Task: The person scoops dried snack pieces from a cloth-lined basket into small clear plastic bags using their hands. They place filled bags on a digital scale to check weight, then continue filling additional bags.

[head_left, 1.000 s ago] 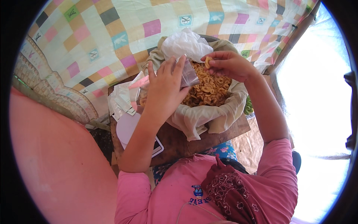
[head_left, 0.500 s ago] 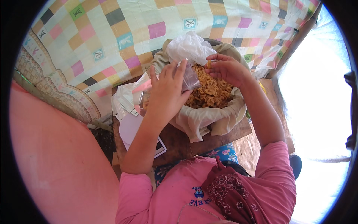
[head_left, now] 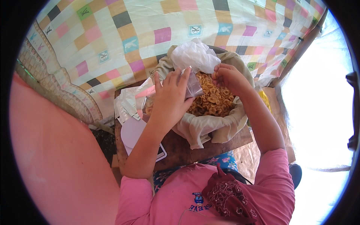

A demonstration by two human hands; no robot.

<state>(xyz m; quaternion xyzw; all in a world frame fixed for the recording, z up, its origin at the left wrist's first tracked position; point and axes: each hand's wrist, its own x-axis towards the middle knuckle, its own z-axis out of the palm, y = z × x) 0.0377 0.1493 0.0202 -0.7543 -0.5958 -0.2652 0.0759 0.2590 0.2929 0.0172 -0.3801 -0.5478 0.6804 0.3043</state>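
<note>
The left hand (head_left: 170, 99) holds a small clear plastic bag (head_left: 193, 85) up at the edge of the big basket lined w/ beige cloth (head_left: 202, 129). Fingers are spread and point up, thumb side wraps the bag, palm faces away. The right hand (head_left: 227, 77) is bunched, pinching a few golden fried chips (head_left: 212, 99) at the bag's mouth, just above the chip pile. The bag sits between both hands, over the basket.

To do it well, I think: keep the bag's mouth wide and right over the pile, so dropped chips fall back in. Pinch softly, chips break easy. Both elbows are bent, forearms reach fwd from the pink shirt (head_left: 180, 198). A crumpled white plastic sheet (head_left: 195, 56) lies behind.
</note>
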